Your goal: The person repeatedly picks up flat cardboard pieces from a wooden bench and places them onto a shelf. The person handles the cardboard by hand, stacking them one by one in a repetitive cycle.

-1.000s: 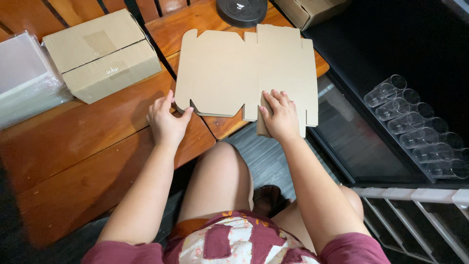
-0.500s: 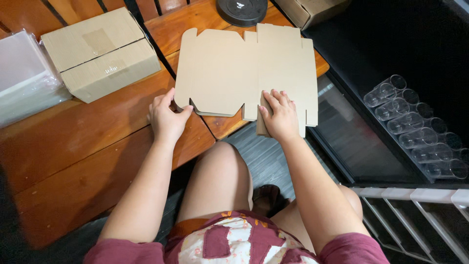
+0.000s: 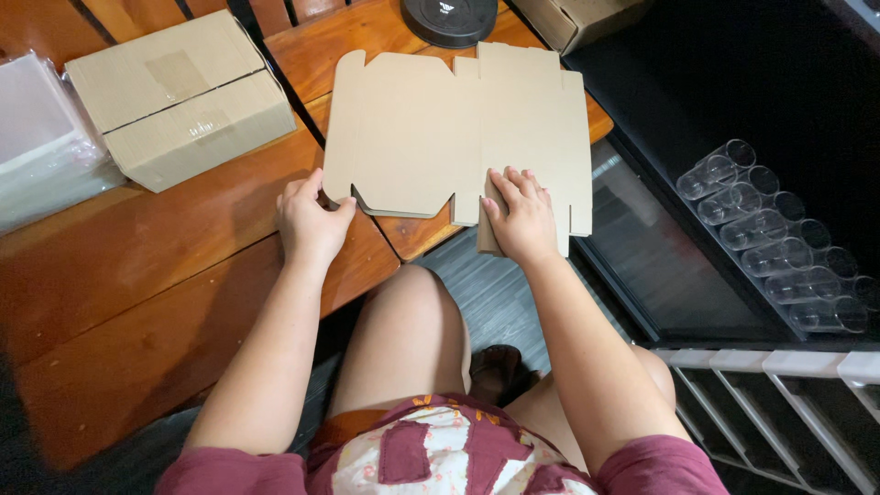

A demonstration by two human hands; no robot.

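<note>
A flat, unfolded cardboard box blank [image 3: 440, 128] lies on the wooden table [image 3: 137, 275], its near edge hanging over the table's corner. My left hand [image 3: 310, 220] pinches the blank's near left corner between thumb and fingers. My right hand [image 3: 521, 218] presses flat on the near right flap, fingers spread, palm down.
A closed cardboard box [image 3: 179, 92] stands at the back left beside a stack of clear plastic bags [image 3: 37, 137]. A round black object [image 3: 451, 18] and another carton [image 3: 577, 16] sit behind the blank. Clear plastic cups [image 3: 770, 238] lie in a row on a dark shelf to the right.
Both hands stay on the near edge of the blank. The left thumb has shifted slightly along the corner; the blank has barely moved.
</note>
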